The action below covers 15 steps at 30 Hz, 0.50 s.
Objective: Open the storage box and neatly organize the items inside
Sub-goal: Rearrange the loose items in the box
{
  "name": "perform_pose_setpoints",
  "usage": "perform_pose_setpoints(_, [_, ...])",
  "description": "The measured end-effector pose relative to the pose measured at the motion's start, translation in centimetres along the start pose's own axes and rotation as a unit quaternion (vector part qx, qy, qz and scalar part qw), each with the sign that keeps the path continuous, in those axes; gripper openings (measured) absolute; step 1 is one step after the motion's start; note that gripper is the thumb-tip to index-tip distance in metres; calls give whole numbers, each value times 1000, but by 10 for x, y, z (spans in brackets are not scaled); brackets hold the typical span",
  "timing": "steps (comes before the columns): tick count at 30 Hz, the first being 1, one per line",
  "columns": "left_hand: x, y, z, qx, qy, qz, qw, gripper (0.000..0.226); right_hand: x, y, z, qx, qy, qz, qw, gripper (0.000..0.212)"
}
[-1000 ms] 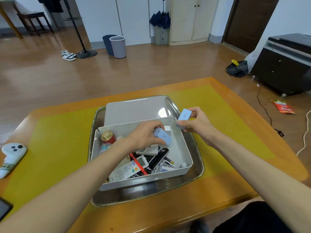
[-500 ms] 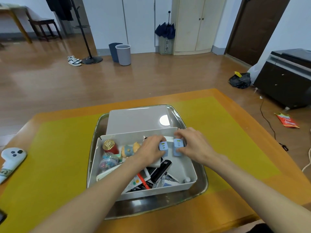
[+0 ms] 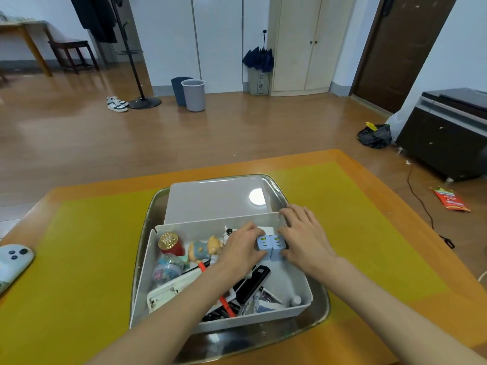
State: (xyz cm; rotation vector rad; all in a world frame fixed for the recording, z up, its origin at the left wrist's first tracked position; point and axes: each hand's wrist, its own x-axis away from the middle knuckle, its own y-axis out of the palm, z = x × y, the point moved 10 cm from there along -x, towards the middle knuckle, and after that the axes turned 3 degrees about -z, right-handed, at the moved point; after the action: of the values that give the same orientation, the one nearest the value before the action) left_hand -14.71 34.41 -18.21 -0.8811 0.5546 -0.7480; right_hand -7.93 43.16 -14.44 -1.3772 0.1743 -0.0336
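Observation:
An open white storage box [image 3: 303, 291] stands in a metal tray [image 3: 320, 316], its lid [image 3: 210, 201] lying flat behind it. Two light blue chargers stand side by side at the box's far right. My left hand [image 3: 238, 252] holds the left charger [image 3: 263, 243]; my right hand [image 3: 305, 238] holds the right charger [image 3: 277, 245], its fingertips near the box's back wall. Also inside are a red jar with a gold cap [image 3: 171, 243], a small figurine [image 3: 204, 250], a clear pot of clips [image 3: 167, 270], a white remote [image 3: 168, 292], a black device [image 3: 254, 284] and pens.
The tray sits on a yellow mat [image 3: 87, 259] on an orange wooden table [image 3: 342, 343]. A white game controller [image 3: 13, 262] lies at the mat's left edge. Beyond the table are a wood floor, bins [image 3: 193, 94] and a dark cabinet [image 3: 445, 133].
Both hands brought the two blue chargers down from above the box and set them together against its far right side. The camera has tilted up slightly.

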Motion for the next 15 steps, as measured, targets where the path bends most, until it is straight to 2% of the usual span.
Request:
perform_pose_setpoints(4, [0,0,-3,2,-5,3,1000,40,-1,-1,3,-33,23,5,999,28])
perform_pose_setpoints(15, [-2,1,1,-7,8,7,1000,34,0,4,9,-77,55,-5,996,39])
